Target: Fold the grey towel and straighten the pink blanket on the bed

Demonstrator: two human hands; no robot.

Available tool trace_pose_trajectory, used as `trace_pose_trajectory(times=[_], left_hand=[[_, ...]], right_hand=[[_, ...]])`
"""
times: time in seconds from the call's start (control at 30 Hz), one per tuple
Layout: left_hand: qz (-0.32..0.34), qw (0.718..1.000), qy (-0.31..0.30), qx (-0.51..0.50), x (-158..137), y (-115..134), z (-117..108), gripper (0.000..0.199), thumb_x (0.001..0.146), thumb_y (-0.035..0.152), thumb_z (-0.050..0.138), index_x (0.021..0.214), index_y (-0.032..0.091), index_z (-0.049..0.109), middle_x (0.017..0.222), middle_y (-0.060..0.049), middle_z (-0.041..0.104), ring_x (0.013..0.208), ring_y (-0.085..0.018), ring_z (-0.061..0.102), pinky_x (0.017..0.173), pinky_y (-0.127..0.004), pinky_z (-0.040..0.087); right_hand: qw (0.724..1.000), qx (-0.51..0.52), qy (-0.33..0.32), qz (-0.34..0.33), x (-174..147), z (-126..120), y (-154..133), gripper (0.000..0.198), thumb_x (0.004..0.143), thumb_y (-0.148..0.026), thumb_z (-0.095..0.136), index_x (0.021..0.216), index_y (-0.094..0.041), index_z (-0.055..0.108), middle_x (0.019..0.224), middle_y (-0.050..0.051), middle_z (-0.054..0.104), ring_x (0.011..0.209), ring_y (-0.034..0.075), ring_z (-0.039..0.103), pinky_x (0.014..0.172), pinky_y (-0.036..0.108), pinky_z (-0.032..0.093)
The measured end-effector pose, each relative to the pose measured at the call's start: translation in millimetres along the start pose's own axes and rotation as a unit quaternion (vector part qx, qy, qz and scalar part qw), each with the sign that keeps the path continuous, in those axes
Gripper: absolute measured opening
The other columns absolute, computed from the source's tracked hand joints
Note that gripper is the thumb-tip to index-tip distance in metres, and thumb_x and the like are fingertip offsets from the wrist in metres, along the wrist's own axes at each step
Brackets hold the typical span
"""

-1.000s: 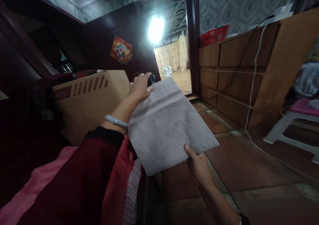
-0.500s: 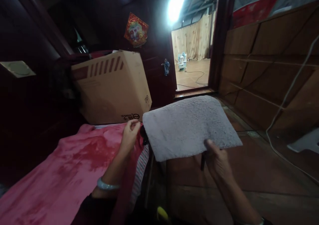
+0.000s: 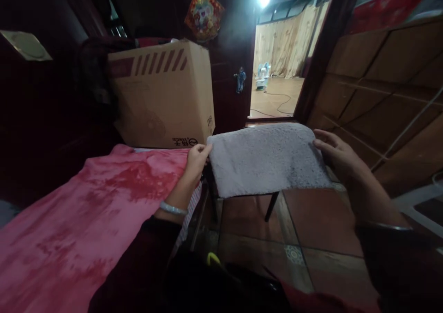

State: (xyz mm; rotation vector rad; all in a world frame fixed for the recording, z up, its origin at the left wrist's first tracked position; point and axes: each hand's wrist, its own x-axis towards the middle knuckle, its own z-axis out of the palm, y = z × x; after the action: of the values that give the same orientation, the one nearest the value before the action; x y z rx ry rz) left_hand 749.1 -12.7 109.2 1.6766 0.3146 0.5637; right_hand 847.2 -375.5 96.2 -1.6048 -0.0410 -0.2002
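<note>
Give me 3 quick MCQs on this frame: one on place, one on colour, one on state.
1. Where is the cardboard box?
A. Beyond the pink cloth, left of the doorway
B. On the floor tiles under the towel
C. Right of the doorway

2. What colour is the towel?
A. Red
B. Pale grey
C. Green

3. How is the towel held?
A. Crumpled in one hand
B. Spread flat between both hands
C. Lying untouched on the floor

Answers:
1. A: the box sits past the cloth's far end, with the open doorway to its right.
2. B: its fluffy surface reads pale grey.
3. B: the left hand grips its left edge and the right hand its right edge, with the towel level between them.
</note>
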Motion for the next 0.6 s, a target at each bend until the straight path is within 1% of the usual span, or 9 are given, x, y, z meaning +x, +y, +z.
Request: trace_pose_trajectory(times=[0.07,0.13,0.23,0.33,0.43,0.5,0.53,0.6], left_hand=[[-0.008,0.999,-0.014,0.037,4.3,3.5,1.3,0.032,0.075,0.043,0.077,0.065,0.02,0.057,0.057,0.003,0.051,0.052,-0.011,0.046,0.046,-0.022,0.032],[0.015,0.998,-0.004,0.065,10.6,7.3,2.9,0.028,0.08,0.035,0.073,0.063,0.02,0.057,0.058,0.003,0.051,0.054,-0.012,0.044,0.05,-0.024,0.034],[0.076,0.994,0.028,0.067,22.4,12.8,7.8,0.023,0.083,0.023,0.068,0.064,0.019,0.057,0.063,0.003,0.051,0.061,-0.013,0.046,0.06,-0.025,0.037],[0.095,0.993,0.042,0.056,31.6,15.9,15.8,0.023,0.085,0.017,0.066,0.065,0.019,0.055,0.065,0.004,0.05,0.065,-0.013,0.045,0.066,-0.025,0.037],[0.098,0.992,0.043,0.059,34.3,15.5,21.5,0.024,0.085,0.014,0.065,0.065,0.02,0.054,0.064,0.005,0.05,0.066,-0.012,0.044,0.067,-0.025,0.036],[0.104,0.992,0.035,0.066,33.2,14.2,21.7,0.024,0.084,0.014,0.066,0.064,0.02,0.054,0.065,0.004,0.051,0.066,-0.013,0.045,0.068,-0.025,0.037],[0.109,0.991,0.031,0.071,32.2,13.5,20.6,0.024,0.084,0.014,0.066,0.064,0.02,0.055,0.065,0.004,0.051,0.066,-0.013,0.045,0.068,-0.025,0.037],[0.116,0.989,0.028,0.088,30.4,11.8,16.7,0.024,0.084,0.017,0.067,0.064,0.02,0.055,0.065,0.003,0.052,0.066,-0.013,0.046,0.068,-0.026,0.038]], right_hand=[[0.999,-0.013,-0.038,-0.004,4.6,9.8,-14.7,0.052,0.086,-0.021,0.072,0.136,-0.012,0.064,0.111,0.014,0.07,0.078,0.015,0.06,0.071,0.034,0.043],[0.998,-0.024,-0.044,-0.027,4.1,17.6,-23.5,0.054,0.086,-0.015,0.073,0.139,-0.009,0.062,0.114,0.015,0.07,0.081,0.013,0.06,0.08,0.034,0.044],[0.994,-0.041,0.006,-0.099,-0.1,22.5,-25.2,0.055,0.085,-0.009,0.072,0.139,-0.008,0.063,0.118,0.016,0.069,0.085,0.013,0.06,0.086,0.034,0.045],[0.985,-0.049,0.051,-0.156,-2.4,22.6,-14.6,0.052,0.084,-0.007,0.07,0.136,-0.01,0.064,0.119,0.017,0.069,0.09,0.016,0.062,0.087,0.035,0.046],[0.986,-0.036,0.045,-0.159,-2.5,22.3,1.6,0.047,0.081,-0.006,0.068,0.128,-0.012,0.067,0.119,0.016,0.069,0.095,0.017,0.062,0.089,0.035,0.046],[0.988,-0.029,0.03,-0.151,-1.9,20.9,10.6,0.047,0.08,-0.007,0.068,0.127,-0.013,0.066,0.115,0.014,0.069,0.091,0.016,0.061,0.086,0.034,0.045],[0.988,-0.035,0.023,-0.147,-1.3,19.4,13.7,0.049,0.081,-0.01,0.068,0.129,-0.014,0.065,0.11,0.012,0.07,0.086,0.016,0.06,0.083,0.034,0.045],[0.988,-0.068,0.014,-0.139,0.9,14.6,16.3,0.051,0.082,-0.016,0.069,0.132,-0.015,0.064,0.094,0.007,0.068,0.076,0.016,0.057,0.078,0.034,0.045]])
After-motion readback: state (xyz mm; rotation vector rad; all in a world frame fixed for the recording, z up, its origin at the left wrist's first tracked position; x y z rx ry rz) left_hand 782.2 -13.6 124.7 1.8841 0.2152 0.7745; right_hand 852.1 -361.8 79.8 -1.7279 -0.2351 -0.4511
